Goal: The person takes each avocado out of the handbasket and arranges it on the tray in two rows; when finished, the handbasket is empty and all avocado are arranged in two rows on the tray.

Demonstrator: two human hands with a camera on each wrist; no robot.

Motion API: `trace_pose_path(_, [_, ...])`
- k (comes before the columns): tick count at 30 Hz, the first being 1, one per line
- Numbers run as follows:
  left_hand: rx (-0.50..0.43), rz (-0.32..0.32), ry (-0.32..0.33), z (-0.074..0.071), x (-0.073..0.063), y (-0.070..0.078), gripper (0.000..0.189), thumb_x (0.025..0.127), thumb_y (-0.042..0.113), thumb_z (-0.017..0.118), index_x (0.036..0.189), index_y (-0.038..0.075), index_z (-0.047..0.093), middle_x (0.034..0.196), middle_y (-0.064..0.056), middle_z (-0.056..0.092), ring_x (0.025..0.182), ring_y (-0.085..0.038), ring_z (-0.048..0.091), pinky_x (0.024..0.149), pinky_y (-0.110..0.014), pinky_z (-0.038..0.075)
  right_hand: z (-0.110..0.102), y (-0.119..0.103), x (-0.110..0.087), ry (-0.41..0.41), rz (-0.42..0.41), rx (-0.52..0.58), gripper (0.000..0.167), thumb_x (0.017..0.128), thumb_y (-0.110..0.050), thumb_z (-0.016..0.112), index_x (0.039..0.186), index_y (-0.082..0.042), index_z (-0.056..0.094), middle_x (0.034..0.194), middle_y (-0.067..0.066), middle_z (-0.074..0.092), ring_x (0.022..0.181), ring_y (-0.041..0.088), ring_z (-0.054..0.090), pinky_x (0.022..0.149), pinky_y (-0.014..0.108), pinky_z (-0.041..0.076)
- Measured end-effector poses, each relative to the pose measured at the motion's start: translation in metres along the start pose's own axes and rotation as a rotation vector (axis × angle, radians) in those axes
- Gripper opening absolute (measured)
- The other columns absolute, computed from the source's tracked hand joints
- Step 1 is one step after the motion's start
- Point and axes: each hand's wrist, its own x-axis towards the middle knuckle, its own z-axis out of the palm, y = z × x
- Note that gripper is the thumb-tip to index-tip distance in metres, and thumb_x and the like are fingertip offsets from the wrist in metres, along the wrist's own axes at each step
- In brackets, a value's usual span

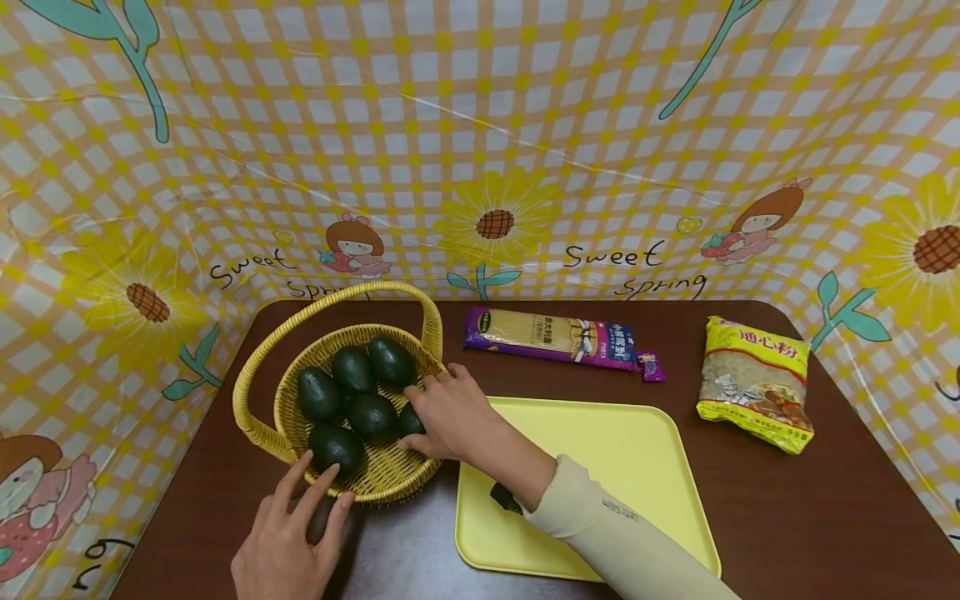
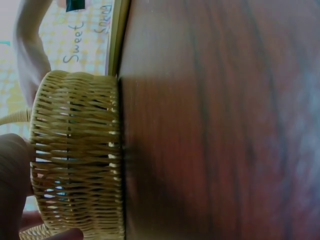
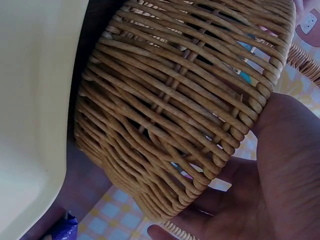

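Note:
A yellow wicker basket point(image 1: 405, 481) with a tall handle holds several dark green avocados. My right hand point(image 1: 457, 417) reaches over the basket's right rim, its thumb and index finger on either side of an avocado point(image 1: 410, 421) that it partly hides. In the right wrist view, the right hand point(image 3: 285, 170) overlaps the rim beside the woven wall point(image 3: 165, 100). My left hand point(image 1: 288, 529) is at the basket's front left, fingers spread, fingertips at the rim and against the nearest avocado point(image 1: 337, 450). The left wrist view shows part of the left hand point(image 2: 12, 175) beside the wicker wall point(image 2: 77, 155).
A yellow tray point(image 1: 600, 467) lies right of the basket, under my right forearm, with a small dark object point(image 1: 505, 497) over it. Behind the tray lies a purple pasta packet point(image 1: 551, 337). A yellow macaroni bag point(image 1: 756, 379) lies at the right. Patterned cloth surrounds the brown table point(image 1: 780, 517).

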Motion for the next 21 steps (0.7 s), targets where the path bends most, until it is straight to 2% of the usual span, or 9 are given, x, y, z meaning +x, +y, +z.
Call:
trace_pose_path(11, [0.006,-0.031,-0.026,-0.0025,0.0033,0.0033,0.035,0.087,0.038,0.09,0.115,0.019,0.086,0.134,-0.011,0.071,0.091,-0.038,0.071,0.044,-0.048,0.052,-0.0046,-0.0032,0.0056,-0.157,0.035,0.061,0.078,0.094,-0.072,0.071,0.148,-0.018,0.066,0.134,0.008,0.074,0.129,0.028,0.068,0.121,0.051,0.042])
trace_pose_path(21, [-0.005,-0.049,-0.023,-0.0025,0.0058,0.0057,0.032,0.086,0.038,0.09,0.11,0.019,0.086,0.131,-0.01,0.072,0.099,-0.038,0.07,0.049,-0.055,0.056,-0.006,-0.0019,0.0104,-0.171,0.032,0.06,0.081,0.087,-0.076,0.076,0.143,-0.017,0.07,0.121,0.005,0.078,0.116,0.027,0.073,0.117,0.051,0.046])
